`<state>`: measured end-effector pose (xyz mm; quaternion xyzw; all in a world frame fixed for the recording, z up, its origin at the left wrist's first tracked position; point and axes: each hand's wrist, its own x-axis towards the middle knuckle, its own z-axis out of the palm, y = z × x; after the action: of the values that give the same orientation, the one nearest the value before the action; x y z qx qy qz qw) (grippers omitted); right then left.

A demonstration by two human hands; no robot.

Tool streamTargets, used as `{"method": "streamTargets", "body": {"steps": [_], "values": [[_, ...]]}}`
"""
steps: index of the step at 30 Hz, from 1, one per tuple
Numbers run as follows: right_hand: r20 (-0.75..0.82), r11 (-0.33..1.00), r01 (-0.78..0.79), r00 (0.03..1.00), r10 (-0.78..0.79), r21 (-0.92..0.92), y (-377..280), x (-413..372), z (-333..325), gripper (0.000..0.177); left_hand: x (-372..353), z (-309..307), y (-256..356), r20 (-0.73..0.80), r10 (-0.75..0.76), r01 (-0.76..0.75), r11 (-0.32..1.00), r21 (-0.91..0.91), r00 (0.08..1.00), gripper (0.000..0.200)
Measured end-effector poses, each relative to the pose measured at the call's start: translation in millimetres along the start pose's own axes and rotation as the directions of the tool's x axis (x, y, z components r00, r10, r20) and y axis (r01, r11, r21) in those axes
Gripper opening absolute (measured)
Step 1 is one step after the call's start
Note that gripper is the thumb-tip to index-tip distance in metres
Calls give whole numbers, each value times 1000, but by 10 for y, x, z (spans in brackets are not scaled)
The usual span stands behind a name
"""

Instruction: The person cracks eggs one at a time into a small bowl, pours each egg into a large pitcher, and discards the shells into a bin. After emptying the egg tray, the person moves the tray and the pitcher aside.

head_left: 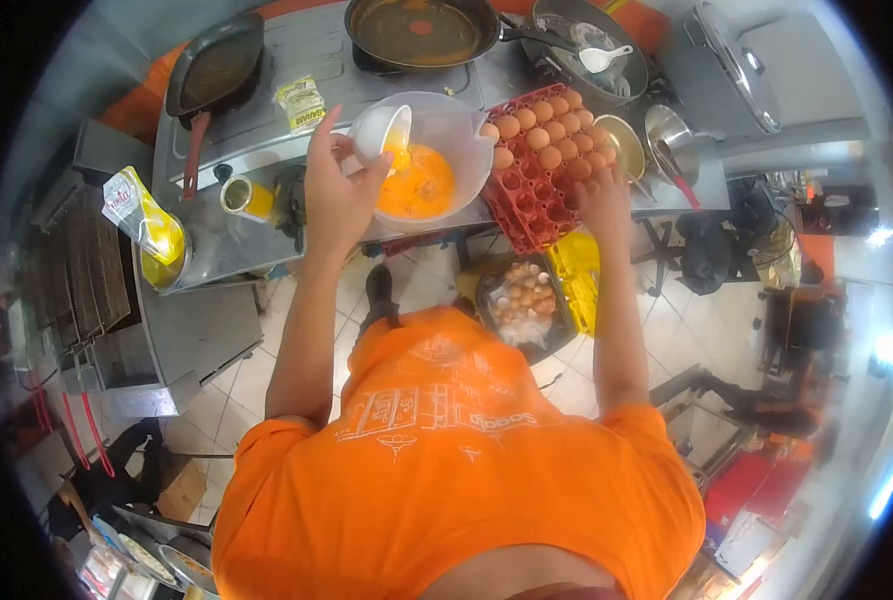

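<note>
My left hand (pixel 338 190) is closed on a small white bowl (pixel 370 134), which is tipped over a large translucent mixing bowl (pixel 471 172). Egg runs from its lip into the orange-yellow beaten egg (pixel 418 185) below. To the right, a red egg tray (pixel 526 222) lies tilted at the counter's edge, with brown eggs (pixel 549 157) in its far part and bare cups nearer me. My right hand (pixel 603 203) reaches down over the tray's right side, fingertips at the nearest eggs. Whether it grips one is hidden.
Frying pans (pixel 421 30) and a square pan (pixel 216 70) stand at the back. A yellow packet (pixel 301 104) lies left of the mixing bowl. Metal bowls (pixel 671 140) sit at right. Below the counter, a bin (pixel 524 305) holds eggshells beside a yellow crate (pixel 574 280).
</note>
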<state>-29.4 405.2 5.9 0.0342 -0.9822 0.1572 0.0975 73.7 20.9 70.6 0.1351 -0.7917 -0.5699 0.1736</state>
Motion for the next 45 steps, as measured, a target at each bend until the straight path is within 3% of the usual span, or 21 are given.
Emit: {"method": "streamTargets", "body": {"steps": [2, 6, 10, 11, 12, 13, 15, 16, 17, 20, 21, 22, 25, 27, 29, 32, 33, 36, 38, 40, 45], "values": [[-31, 898, 235, 964, -265, -372, 67, 229, 203, 47, -34, 62, -86, -16, 41, -42, 999, -16, 999, 78], [115, 922, 194, 980, -164, -336, 83, 506, 358, 47, -51, 30, -93, -51, 128, -126, 991, 40, 990, 81], [94, 988, 90, 992, -79, -126, 8, 370, 258, 48, -80, -64, -43, -78, 111, -111, 994, 3, 991, 81], [17, 929, -22, 1000, 17, 369, 37, 360, 298, 47, -78, -83, -41, -74, 85, -86, 996, -17, 994, 81], [6, 626, -94, 990, 141, 774, -11, 358, 284, 47, -84, -97, -45, -66, 58, -60, 997, -38, 996, 81], [208, 447, -267, 962, 177, 854, -65, 341, 309, 40, -80, -99, -70, -74, 52, -55, 998, -39, 996, 81], [187, 564, -7, 946, -263, 826, -307, 129, 419, 32, -57, -69, -122, -92, 50, -58, 995, -86, 994, 80], [494, 273, -452, 863, -107, 849, -842, -24, 138, 28, -52, -51, -107, -82, 53, -60, 994, -86, 995, 80], [471, 237, -428, 866, -169, 872, -1094, -151, 57, 30, -35, -41, -86, -75, 58, -64, 994, -87, 996, 80], [437, 430, -340, 887, -148, 836, -1654, -520, -198, 33, -16, -12, -108, -60, 58, -64, 994, -92, 997, 79], [118, 623, 124, 936, -333, 772, -1729, -568, -181, 35, -10, -1, -123, -47, 64, -69, 993, -97, 997, 79], [-143, 665, 551, 812, -565, 503, -1788, -609, -168, 37, -12, 13, -135, -44, 65, -69, 993, -95, 997, 79], [-6, 737, 495, 832, -554, 460, -1850, -674, -164, 40, -20, 64, -129, -16, 55, -57, 993, -105, 998, 79], [23, 769, 463, 850, -525, 441, -1862, -654, -196, 39, -34, 81, -88, 36, -103, 109, 941, -322, 994, 80], [199, 589, 28, 927, -317, 807, -1853, -613, -297, 38, -39, 151, -71, 99, -161, 188, 872, -451, 982, 78], [165, 388, -11, 916, -366, 922, -1874, -436, -521, 37, -82, 317, 9, 261, -231, 343, 746, -571, 937, 70], [99, 503, 128, 911, -400, 854, -1889, -365, -621, 39, -108, 380, 46, 351, -250, 418, 706, -571, 902, 64], [202, 684, 129, 902, -381, 718, -1888, -187, -818, 39, -194, 533, 146, 464, -224, 496, 602, -626, 857, 63], [160, 677, 157, 911, -381, 719, -1885, -127, -840, 38, -227, 605, 175, 462, -221, 495, 587, -640, 859, 64], [52, 727, 380, 867, -495, 572, -1844, -89, -864, 36, -237, 666, 193, 463, -220, 499, 568, -655, 859, 64], [116, 807, 405, 862, -494, 429, -1897, -34, -991, 35, -262, 695, 182, 480, -218, 514, 544, -663, 850, 68]]}}
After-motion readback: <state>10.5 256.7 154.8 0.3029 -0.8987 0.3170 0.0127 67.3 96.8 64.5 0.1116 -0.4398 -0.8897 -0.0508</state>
